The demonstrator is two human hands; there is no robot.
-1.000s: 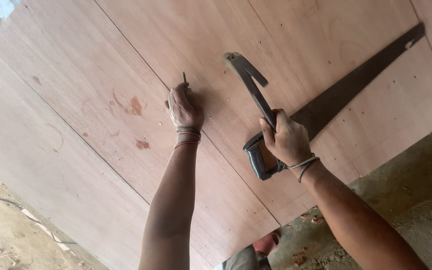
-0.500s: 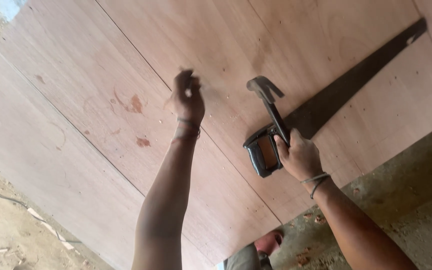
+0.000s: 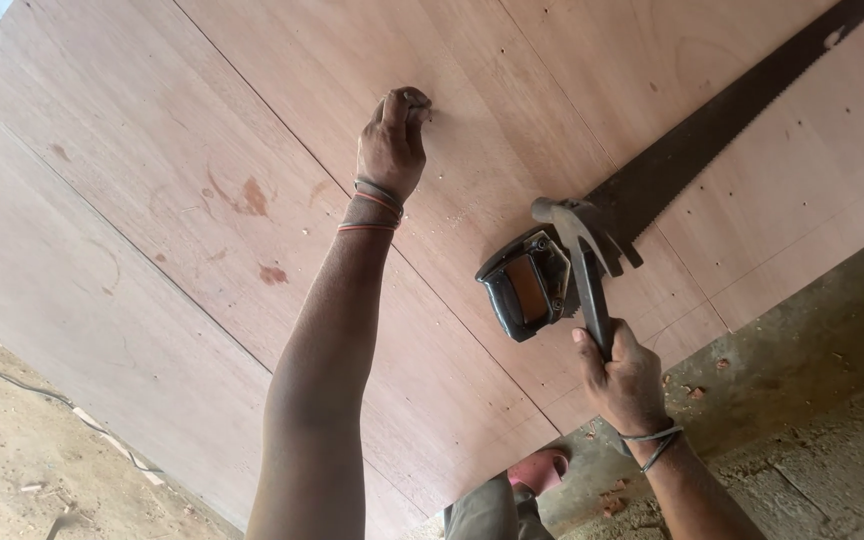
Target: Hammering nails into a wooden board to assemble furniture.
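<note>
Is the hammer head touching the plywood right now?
No. The hammer, gripped by the right hand, is raised with its head over the handsaw, while the left hand pinches something small against the plywood.

A saw (image 3: 692, 165) lies on the plywood (image 3: 202, 150), right of the left hand (image 3: 392, 145); the hammer (image 3: 582, 260) crosses its handle.
</note>
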